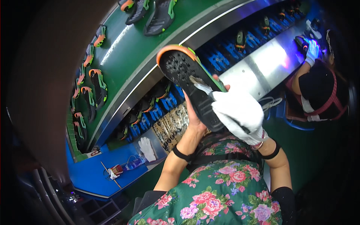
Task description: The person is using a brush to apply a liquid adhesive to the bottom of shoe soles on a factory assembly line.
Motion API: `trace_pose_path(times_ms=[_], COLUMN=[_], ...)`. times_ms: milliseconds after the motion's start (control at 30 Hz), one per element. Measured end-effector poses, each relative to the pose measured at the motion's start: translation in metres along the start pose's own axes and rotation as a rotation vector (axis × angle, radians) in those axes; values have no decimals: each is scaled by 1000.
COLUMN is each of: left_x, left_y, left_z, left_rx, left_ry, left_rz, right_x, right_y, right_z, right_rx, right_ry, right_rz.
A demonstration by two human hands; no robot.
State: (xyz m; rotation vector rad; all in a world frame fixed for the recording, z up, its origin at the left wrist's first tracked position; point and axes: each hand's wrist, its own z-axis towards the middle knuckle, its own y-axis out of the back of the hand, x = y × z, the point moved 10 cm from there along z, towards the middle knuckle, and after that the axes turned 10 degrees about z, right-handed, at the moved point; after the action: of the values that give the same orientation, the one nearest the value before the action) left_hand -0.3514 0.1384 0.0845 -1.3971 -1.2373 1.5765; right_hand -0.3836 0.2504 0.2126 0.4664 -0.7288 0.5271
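A black shoe sole (187, 73) with an orange and green rim is held up before me, its studded face towards me. My bare left hand (193, 116) is closed around its lower left edge. Fingertips show past the right edge of the sole. In a white glove, my right hand (240, 114) is closed on a small brush (197, 81) with a brownish tip. The brush lies against or just over the middle of the sole. The glove hides most of its handle.
A green conveyor belt (123, 48) carries several similar soles along the left and top. Below its metal edge runs a rack with blue holders (221, 60). A white glove (147, 149) and a bottle (135, 163) lie on a blue table (88, 168). A gloved co-worker (317, 80) sits right.
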Motion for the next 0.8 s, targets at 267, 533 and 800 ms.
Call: trace_pose_path(times_ms=[267,533,800], left_x=[-1,5,12], left_y=[-10,-14,-10], left_z=[13,17,16], left_rx=[16,-18,89], left_ry=[-25,10,85], left_rz=[-159,-99,-87], right_x=[-11,-13,-21], right_y=[4,9,12], right_z=[-17,-20,-24], right_rx=[7,13,36], right_ry=[-27,-140,-191], right_rz=[178,257,309])
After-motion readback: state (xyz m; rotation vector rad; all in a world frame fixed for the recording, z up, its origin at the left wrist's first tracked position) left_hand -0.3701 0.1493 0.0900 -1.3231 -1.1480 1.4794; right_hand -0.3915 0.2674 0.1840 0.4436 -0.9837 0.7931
